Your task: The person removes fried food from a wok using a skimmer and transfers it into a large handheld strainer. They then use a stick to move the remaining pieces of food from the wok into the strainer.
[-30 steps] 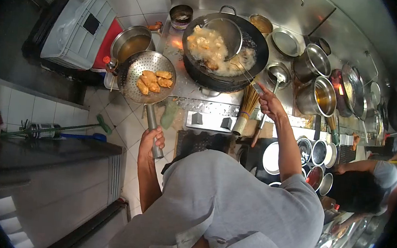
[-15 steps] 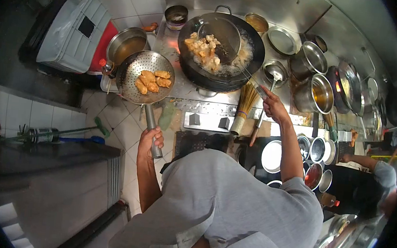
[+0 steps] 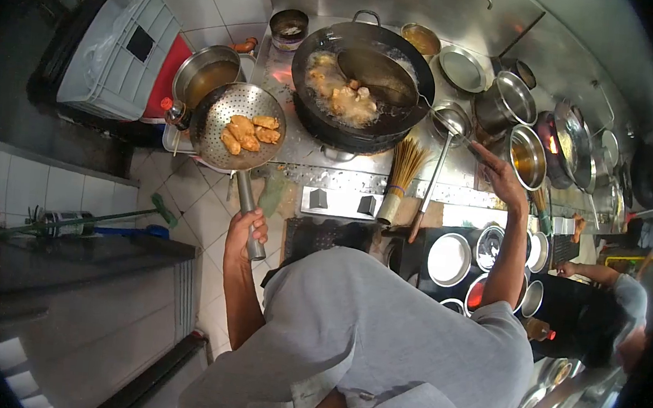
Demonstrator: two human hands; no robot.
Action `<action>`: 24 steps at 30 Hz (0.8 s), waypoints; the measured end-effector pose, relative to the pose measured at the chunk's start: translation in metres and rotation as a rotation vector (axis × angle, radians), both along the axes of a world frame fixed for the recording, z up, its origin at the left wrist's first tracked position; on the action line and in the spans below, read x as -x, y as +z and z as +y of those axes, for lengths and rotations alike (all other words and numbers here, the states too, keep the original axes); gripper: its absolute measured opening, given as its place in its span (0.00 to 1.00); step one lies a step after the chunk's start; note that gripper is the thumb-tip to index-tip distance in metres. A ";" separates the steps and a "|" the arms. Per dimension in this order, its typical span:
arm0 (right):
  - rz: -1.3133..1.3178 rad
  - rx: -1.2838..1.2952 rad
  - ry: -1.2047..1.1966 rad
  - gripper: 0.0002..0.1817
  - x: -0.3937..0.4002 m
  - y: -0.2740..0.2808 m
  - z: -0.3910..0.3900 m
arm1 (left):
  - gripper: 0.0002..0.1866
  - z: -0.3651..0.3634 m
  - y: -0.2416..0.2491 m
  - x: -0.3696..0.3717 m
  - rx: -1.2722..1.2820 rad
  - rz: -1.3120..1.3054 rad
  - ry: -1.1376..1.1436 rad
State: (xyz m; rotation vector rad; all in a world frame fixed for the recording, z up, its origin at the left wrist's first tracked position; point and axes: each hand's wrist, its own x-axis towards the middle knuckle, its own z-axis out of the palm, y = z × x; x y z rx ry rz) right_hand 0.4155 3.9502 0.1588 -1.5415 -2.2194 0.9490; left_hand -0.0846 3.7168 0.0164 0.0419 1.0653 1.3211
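Observation:
My left hand (image 3: 249, 232) is closed around the handle of a perforated metal strainer ladle (image 3: 212, 132). Several golden fried pieces (image 3: 249, 133) lie in its bowl. My right hand (image 3: 505, 182) grips the handle of a mesh skimmer (image 3: 380, 77), whose round head sits in the black wok (image 3: 419, 123). Hot oil bubbles there around pale, battered pieces (image 3: 352, 104), some just left of and below the skimmer head. A metal ladle (image 3: 436, 172) with a wooden handle end rests right of the wok, its bowl in a small pot.
A bamboo brush (image 3: 403, 172) leans at the stove's front edge. Metal pots (image 3: 516, 100) stand to the right, a pot of brownish liquid (image 3: 204, 77) to the left. White bowls (image 3: 449, 259) sit at lower right. Another person's arm (image 3: 596, 274) shows at far right.
My right hand has moved right and slightly down, and the skimmer head has shifted right and down in the wok. My left hand and the strainer ladle have barely moved.

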 end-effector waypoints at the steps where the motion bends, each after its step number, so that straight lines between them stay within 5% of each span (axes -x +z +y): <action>1: -0.039 -0.062 0.022 0.30 0.005 0.004 0.001 | 0.04 0.000 0.000 0.000 0.000 0.003 0.000; 11: 0.006 -0.302 0.195 0.28 0.077 0.014 -0.005 | 0.05 -0.004 0.000 0.005 -0.007 0.004 -0.013; 14: -0.108 -0.110 0.055 0.27 0.098 0.002 -0.023 | 0.05 -0.008 0.003 0.003 -0.004 0.009 0.024; 24: 0.143 -0.132 -0.151 0.30 0.127 -0.027 -0.070 | 0.04 -0.005 0.008 0.002 0.017 0.058 0.071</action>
